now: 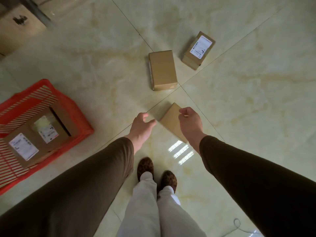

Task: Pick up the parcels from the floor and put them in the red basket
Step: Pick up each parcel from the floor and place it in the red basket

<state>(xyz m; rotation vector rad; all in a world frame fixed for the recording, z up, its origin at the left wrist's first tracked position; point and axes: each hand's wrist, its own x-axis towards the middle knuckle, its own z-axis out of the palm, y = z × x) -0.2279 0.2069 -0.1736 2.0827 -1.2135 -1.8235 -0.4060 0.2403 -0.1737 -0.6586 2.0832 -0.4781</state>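
Observation:
A small brown parcel (171, 120) lies on the tiled floor just ahead of my feet. My left hand (142, 127) hovers at its left edge, fingers spread and empty. My right hand (189, 123) is over its right side, fingers curled above it, not clearly gripping. Two more parcels rest farther out: a plain brown box (163, 70) and a box with a white label (198, 50). The red basket (71, 106) stands on the floor at my left and holds two labelled parcels (25, 147) (51, 125).
Large cardboard boxes (15, 29) stand at the far left corner. A thin grey cable (239, 226) lies on the floor at the lower right. My two feet (156, 171) stand just behind the near parcel. Glossy pale tiles stretch to the right.

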